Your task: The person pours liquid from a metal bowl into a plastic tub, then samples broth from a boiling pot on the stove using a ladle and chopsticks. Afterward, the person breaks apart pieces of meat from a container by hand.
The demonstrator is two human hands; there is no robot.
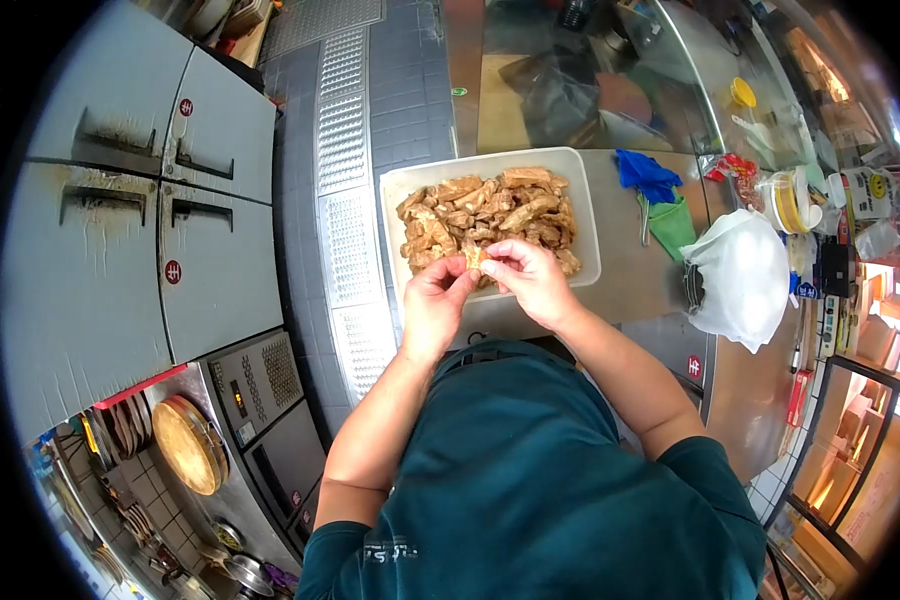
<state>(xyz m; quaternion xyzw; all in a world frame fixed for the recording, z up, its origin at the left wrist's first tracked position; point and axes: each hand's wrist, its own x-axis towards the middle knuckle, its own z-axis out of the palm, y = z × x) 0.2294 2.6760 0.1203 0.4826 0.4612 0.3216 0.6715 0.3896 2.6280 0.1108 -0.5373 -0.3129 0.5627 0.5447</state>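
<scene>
A white plastic tub (590, 215) full of brown pieces of meat (485, 210), which look cooked or marinated, stands on the steel counter in front of my body. Above its near edge my left hand (435, 300) and my right hand (532, 284) meet fingertip to fingertip. Between them they pinch a small piece of meat (476, 256), paler than the pile behind it. Both hands are closed on this piece, with thumbs and forefingers pressed against it. Part of the piece is covered by the fingers.
Right of the tub lie a blue cloth (648, 176), a green cloth (675, 228) and a white plastic bag (740, 280). A steel refrigerator (100, 230) stands left across the tiled floor with its drain grate (345, 200). A round wooden board (185, 445) is at lower left.
</scene>
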